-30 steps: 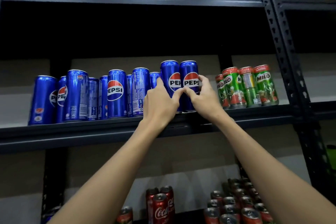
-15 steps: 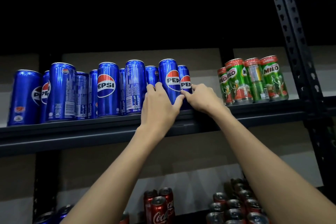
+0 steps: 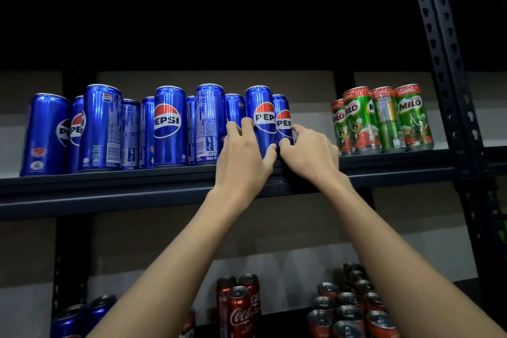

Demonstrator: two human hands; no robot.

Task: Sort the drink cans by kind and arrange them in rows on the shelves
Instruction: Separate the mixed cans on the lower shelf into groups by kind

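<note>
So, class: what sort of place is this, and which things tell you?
Probably a shop stockroom: a dark metal shelf rack, blue cola cans in rows, green malt drink cans grouped beside them.

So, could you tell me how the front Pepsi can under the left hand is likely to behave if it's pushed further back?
The Pepsi can is tall and slim, so a high push may tip it. Its glossy wall probably slides easily on the shelf. The left hand grips low, which should steady it.

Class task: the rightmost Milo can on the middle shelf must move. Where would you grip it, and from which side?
Grip the rightmost Milo can round its mid-body, coming from the front and right. It stands upright at the shelf edge; its right side is free, its left touches another can.
</note>
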